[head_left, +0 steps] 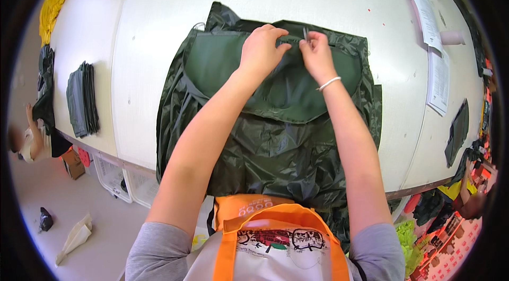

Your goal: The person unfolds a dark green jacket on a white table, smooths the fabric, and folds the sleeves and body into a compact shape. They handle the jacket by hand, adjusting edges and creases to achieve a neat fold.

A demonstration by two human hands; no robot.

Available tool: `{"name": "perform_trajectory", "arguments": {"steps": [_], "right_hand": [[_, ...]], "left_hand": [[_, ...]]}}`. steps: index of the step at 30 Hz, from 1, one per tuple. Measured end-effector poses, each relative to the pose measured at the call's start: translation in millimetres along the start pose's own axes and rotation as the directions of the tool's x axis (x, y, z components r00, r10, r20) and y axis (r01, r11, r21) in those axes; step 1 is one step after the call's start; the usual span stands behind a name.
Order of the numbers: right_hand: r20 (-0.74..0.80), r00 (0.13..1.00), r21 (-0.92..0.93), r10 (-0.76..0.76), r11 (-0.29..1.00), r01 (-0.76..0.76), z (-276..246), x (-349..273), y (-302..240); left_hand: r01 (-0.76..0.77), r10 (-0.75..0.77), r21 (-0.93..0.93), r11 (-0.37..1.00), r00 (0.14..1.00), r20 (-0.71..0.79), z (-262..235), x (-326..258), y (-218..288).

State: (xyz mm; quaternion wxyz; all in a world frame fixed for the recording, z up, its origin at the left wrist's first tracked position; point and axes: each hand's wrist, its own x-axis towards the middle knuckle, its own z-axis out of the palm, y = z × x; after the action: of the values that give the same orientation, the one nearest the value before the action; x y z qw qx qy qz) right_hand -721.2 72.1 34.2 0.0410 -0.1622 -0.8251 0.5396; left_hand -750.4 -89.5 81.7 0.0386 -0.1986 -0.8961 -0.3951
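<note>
Evidently, the right hand (318, 57) has its grip closed around a slim metal tool (306, 33), pinched between thumb and fingers with its tip up; it is too small to tell whether this is a pair of snips or tweezers. The left hand (259, 51) lies over the cloth, thumb and forefinger apart beside the same edge, and I cannot tell whether its grip pinches any fabric. Beneath these 2 hands, the dark green shiny fabric piece (270, 148) spreads over the middle of the white tabletop (151, 79), its curved panel (211, 63) uppermost and its near end reaching over the front edge. If the tool is sharp, a slip of the right fingers could nick the thin cloth or the left thumb near it. Loose folds might bunch under the forearms, and overhanging weight could drag the piece nearer. Farther out, 1 stack of folded green pieces (82, 100) sits left, printed sheets (438, 82) right.
</note>
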Motion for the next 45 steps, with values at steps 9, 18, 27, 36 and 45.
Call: {"name": "perform_trajectory", "arguments": {"steps": [9,18,27,36,45], "right_hand": [[0.191,0.945,-0.280,-0.267,0.908,0.313,-21.5,-13.2,-3.1],[0.282,0.915,-0.404,-0.290,0.828,0.387,-18.9,10.1,-24.8],[0.364,0.898,-0.433,-0.247,0.809,0.398,-23.0,11.5,-32.1],[0.453,0.864,-0.475,-0.220,0.761,0.443,-20.9,23.7,-40.4],[0.514,0.841,-0.474,-0.168,0.761,0.442,-15.8,27.7,-50.5]], "left_hand": [[0.010,0.002,-0.087,0.996,0.992,0.129,30.0,12.8,-46.6],[-0.120,0.122,-0.022,0.993,0.975,0.188,13.5,27.7,-40.6],[-0.232,0.231,-0.026,0.972,0.941,0.246,10.9,35.8,-46.0],[-0.236,0.231,-0.011,0.972,0.939,0.254,3.2,40.2,-40.5],[-0.291,0.278,0.029,0.956,0.935,0.218,8.8,36.7,-47.2]]}}
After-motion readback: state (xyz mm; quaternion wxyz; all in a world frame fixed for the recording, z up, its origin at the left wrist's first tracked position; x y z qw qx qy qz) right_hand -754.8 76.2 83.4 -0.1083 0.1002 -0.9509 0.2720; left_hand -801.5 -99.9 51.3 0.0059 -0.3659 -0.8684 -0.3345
